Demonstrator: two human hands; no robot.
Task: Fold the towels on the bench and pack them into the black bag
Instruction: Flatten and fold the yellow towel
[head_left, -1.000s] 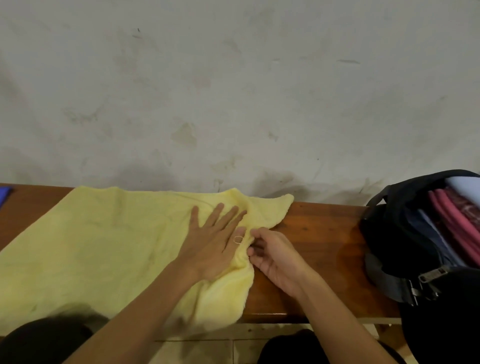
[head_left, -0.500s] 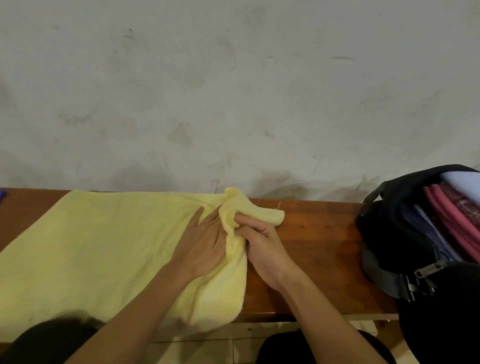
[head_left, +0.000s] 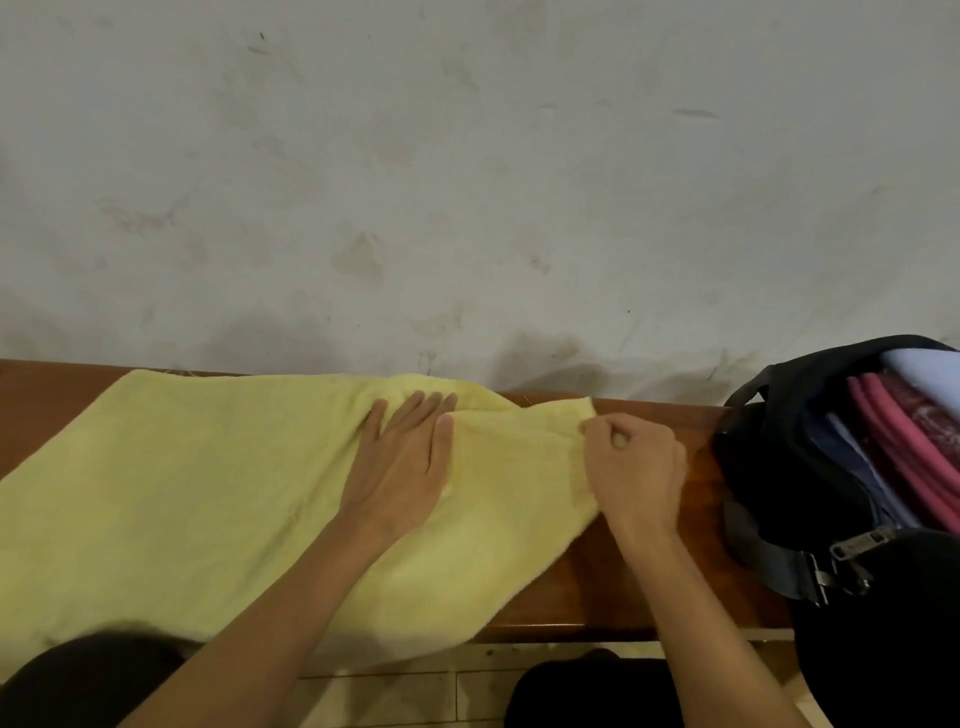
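Observation:
A pale yellow towel (head_left: 208, 493) lies spread over the wooden bench (head_left: 613, 582), its front part hanging over the near edge. My left hand (head_left: 410, 467) rests flat on the towel near its middle, fingers straight. My right hand (head_left: 631, 467) pinches the towel's right edge close to its far right corner, fingers curled. The black bag (head_left: 769, 467) stands open at the bench's right end, with folded pink, blue and pale towels (head_left: 904, 447) packed inside.
A stained grey wall (head_left: 467, 182) rises directly behind the bench. Bare wood shows between the towel and the bag. A metal buckle (head_left: 836, 566) hangs on the bag's front. My dark-clothed knees fill the bottom corners above a tiled floor (head_left: 395, 691).
My right hand has pulled the towel's right edge out to the right, flattening the bunched corner. My left hand stays pressed on the towel.

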